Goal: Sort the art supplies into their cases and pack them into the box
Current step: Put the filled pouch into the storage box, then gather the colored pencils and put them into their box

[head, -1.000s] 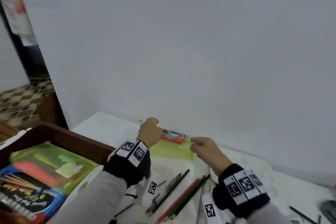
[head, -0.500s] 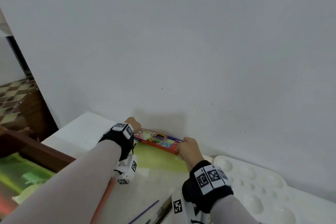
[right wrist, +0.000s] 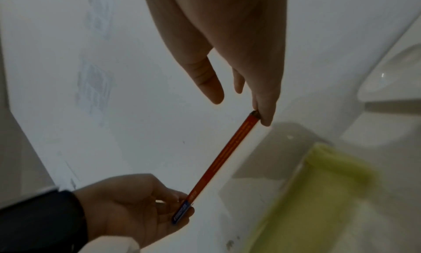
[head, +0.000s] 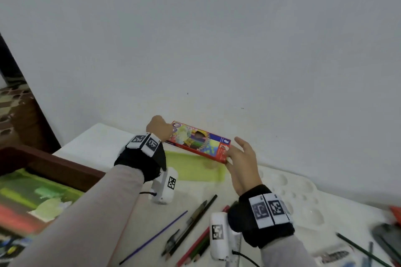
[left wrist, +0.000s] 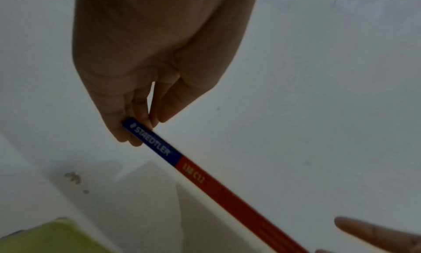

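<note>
A flat red coloured-pencil case (head: 199,142) with a bright picture on top is held up near the wall, above the back of the table. My left hand (head: 159,128) grips its left, blue-edged end (left wrist: 145,136) between curled fingers and thumb. My right hand (head: 238,151) is at the case's right end with fingers straight and spread. In the right wrist view only one fingertip (right wrist: 265,118) touches the end of the case (right wrist: 227,149), and the thumb stands apart. The case's opening is not visible.
A lime green pouch (head: 191,167) lies under the case. A white paint palette (head: 303,197) sits at the right. Several loose pencils and pens (head: 191,230) lie near me. A brown box (head: 56,169) holding green and black packs stands at the left. The wall is close behind.
Both hands reached the case and raised it off the green pouch. The right hand's fingers have straightened and spread at the case's right end.
</note>
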